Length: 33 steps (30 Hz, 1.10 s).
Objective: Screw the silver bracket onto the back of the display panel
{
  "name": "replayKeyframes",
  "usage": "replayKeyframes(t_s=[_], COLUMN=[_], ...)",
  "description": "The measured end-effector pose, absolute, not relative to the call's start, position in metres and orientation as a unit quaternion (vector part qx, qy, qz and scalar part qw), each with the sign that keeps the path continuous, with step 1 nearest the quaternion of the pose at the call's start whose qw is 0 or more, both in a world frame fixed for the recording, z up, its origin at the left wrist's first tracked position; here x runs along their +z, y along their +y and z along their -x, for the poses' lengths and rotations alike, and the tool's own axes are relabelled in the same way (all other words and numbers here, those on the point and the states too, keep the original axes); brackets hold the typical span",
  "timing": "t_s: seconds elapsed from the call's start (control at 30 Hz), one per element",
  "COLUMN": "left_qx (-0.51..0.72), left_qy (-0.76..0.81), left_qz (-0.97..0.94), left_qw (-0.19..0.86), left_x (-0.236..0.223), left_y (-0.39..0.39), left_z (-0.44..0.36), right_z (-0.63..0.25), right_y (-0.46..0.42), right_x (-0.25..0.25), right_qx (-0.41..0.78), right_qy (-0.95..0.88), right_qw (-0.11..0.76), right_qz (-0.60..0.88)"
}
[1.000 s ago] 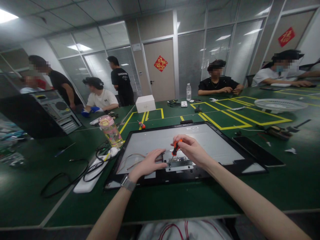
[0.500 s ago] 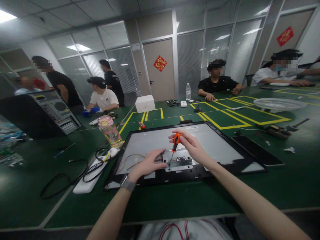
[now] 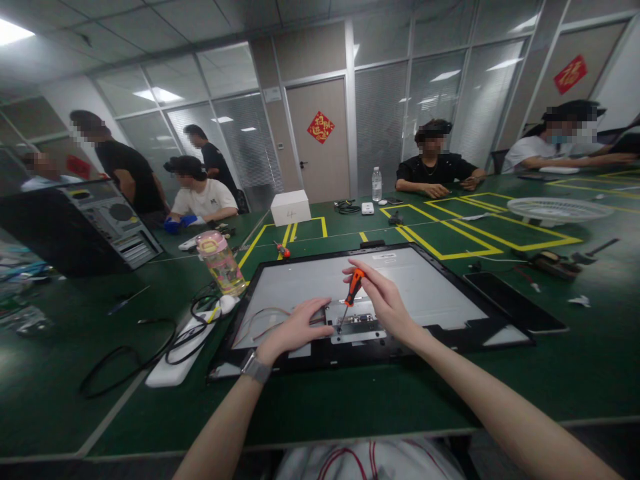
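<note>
A flat display panel [image 3: 425, 283] with a black frame lies on the green table before me. At its near middle sits a metal bracket [image 3: 357, 337] with a small circuit board [image 3: 363, 319]. My right hand [image 3: 385, 297] holds an orange-and-black screwdriver [image 3: 355, 285] by its handle, the shaft slanting down to the bracket's left part. My left hand [image 3: 297, 327] rests flat on the panel, fingers stretched out, thumb and fingertips at the bracket's left edge. Thin wires [image 3: 260, 321] run across the panel left of the bracket, partly under that hand.
Left of the panel are a white power strip [image 3: 175, 357], black cables and a pink-lidded bottle [image 3: 220, 263]. A computer case [image 3: 85, 227] stands farther left. A black phone-like slab [image 3: 515, 303] lies at the right, a white box [image 3: 291, 208] behind. Several people are around the table.
My right hand's fingers have shifted around the screwdriver handle, looser now than a second ago. The tip stays at the same spot. My left hand has not moved. A person behind moved left.
</note>
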<state>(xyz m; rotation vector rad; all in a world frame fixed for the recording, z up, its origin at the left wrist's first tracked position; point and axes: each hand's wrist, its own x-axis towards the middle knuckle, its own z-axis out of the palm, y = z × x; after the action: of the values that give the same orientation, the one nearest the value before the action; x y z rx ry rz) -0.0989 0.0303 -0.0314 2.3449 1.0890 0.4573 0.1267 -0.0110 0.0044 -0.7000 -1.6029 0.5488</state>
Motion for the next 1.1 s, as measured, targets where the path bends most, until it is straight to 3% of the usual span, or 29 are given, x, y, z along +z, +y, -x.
replayKeyframes(t_s=[0.23, 0.5, 0.77, 1.1], left_qx=[0.170, 0.169, 0.165, 0.161], left_qy=[0.401, 0.404, 0.409, 0.405], left_qz=[-0.863, -0.861, -0.857, -0.863], left_qw=[0.257, 0.258, 0.266, 0.256], left_x=[-0.032, -0.029, -0.029, -0.031], left_y=[0.031, 0.028, 0.029, 0.031], left_z=[0.099, 0.098, 0.099, 0.099], right_z=[-0.126, -0.127, -0.132, -0.131], right_y=[-0.010, -0.012, 0.002, -0.001], right_x=[0.006, 0.006, 0.004, 0.011], right_qx=[0.133, 0.146, 0.388, 0.502], right_qy=[-0.709, -0.714, -0.598, -0.554], right_qw=[0.613, 0.606, 0.639, 0.616], right_qz=[0.321, 0.317, 0.289, 0.247])
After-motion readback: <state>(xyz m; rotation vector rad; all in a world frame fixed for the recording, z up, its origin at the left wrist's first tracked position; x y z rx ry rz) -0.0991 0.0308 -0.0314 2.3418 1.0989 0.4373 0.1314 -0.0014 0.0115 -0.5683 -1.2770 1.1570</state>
